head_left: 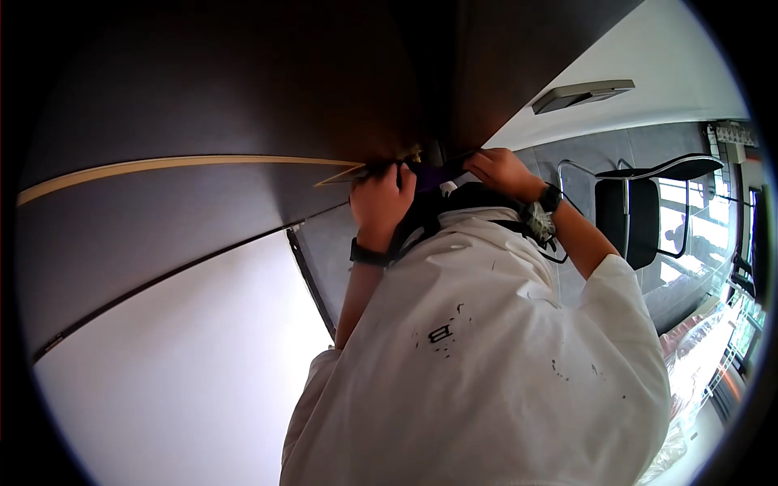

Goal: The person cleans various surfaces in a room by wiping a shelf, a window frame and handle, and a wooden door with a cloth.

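My left hand is closed at waist height, its fingers curled over the edge of some dark material. Beside it, my right hand pinches the other end of that dark material. Between the two hands shows a dark purple piece that looks like cloth; its full shape is lost in shadow. A small white bit lies just under it. Each wrist wears a black band, and a crumpled clear plastic bundle hangs by my right wrist. My white shirt fills the lower middle.
A large dark panel with a thin gold-coloured strip rises close in front. At lower left stands a bright white panel. To the right, a black chair with metal legs is on grey floor tiles, with plastic-wrapped goods nearer me.
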Motion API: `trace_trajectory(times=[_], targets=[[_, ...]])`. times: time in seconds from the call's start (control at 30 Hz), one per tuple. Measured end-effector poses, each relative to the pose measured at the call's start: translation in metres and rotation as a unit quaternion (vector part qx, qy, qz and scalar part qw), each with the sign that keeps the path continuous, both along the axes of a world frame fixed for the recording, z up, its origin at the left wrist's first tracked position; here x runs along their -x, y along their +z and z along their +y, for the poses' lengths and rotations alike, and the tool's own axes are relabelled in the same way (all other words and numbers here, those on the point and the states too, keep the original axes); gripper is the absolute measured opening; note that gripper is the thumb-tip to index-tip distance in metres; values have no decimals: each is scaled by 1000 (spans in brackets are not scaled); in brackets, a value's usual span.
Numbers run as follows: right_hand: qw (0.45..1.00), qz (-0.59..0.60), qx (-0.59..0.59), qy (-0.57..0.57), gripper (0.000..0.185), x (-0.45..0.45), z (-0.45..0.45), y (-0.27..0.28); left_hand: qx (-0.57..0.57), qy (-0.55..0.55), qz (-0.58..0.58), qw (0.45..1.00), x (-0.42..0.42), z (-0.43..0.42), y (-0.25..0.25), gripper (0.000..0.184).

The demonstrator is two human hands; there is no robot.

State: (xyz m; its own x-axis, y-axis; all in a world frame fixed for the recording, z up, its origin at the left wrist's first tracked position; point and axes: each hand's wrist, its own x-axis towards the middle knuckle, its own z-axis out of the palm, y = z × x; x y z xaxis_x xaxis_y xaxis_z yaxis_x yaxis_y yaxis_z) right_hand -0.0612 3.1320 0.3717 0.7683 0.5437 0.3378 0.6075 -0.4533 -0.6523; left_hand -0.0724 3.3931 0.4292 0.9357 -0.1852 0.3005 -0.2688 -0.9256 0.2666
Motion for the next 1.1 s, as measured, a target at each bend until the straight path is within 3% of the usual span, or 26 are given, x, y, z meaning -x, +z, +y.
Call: trace_trajectory(times=[0.17, 0.5, 0.6, 0.7, 0.83, 0.93, 1.0, 1.1], targets=[[995, -87, 38, 6, 10, 1, -2, -8, -8, 3, 10, 1000, 0, -1, 0, 23], [999, -23, 32, -14, 9, -6, -14, 24, -12, -5, 11, 1000, -3, -1, -3, 24], [994, -75, 79, 27, 10, -13, -22, 45, -34, 2, 34, 999, -2, 1, -7, 24], [965, -213, 120, 96, 17, -16, -24, 56, -15, -7, 34, 999, -3, 1, -6, 25], [965, -200, 134, 106, 14, -11, -12, 56, -6, -15, 61, 998, 0, 4, -1, 27], [969, -200, 132, 52, 12, -7, -12, 75, -34, -1, 64, 997, -1, -1, -3, 29], [972, -191, 131, 36, 13, -1, -10, 83, -95, 20, 23, 995, 2, 0, -4, 28], [976, -177, 129, 23, 13, 6, -14, 85, -95, 19, 10, 995, 1, 1, -11, 27]])
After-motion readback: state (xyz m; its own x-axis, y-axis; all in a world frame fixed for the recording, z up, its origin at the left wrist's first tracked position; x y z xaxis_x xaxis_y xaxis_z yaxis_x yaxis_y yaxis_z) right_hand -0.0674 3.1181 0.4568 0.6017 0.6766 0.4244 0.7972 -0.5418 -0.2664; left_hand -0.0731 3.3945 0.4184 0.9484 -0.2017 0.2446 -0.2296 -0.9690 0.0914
